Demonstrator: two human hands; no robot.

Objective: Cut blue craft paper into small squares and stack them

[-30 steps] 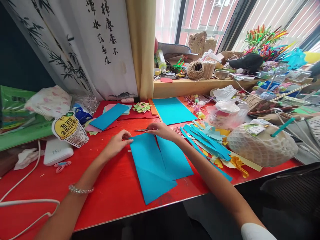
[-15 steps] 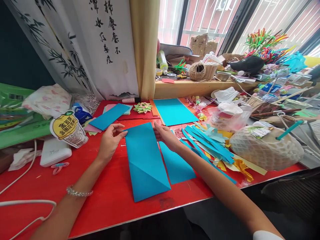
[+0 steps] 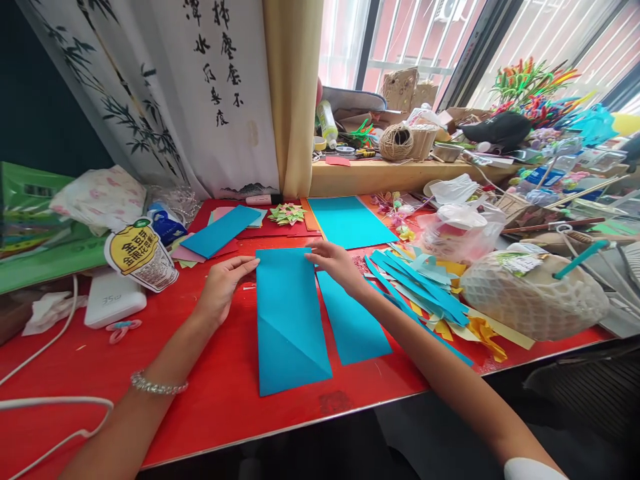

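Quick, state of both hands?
Left hand: closed on the near-left blue sheet, pinching its top left corner.
Right hand: at that sheet's top right corner; grip unclear.

Blue sheets (image 3: 293,327) on a bright red tabletop (image 3: 210,393), with a cream curtain (image 3: 291,100) behind.

The offcuts (image 3: 420,283) mix blue, pale green and yellow; the folded star (image 3: 287,214) is pale green with pink. The wall hanging (image 3: 220,147) is whitish, patterned with black bamboo leaves and black brush characters. A label (image 3: 143,253) shows yellow and white with black characters, the power bank (image 3: 115,300) is white, and the bag (image 3: 100,197) is white with pink blotches. The cap (image 3: 497,130) is black, the straw (image 3: 580,260) teal, and the pipe cleaners (image 3: 533,83) green, orange and red.
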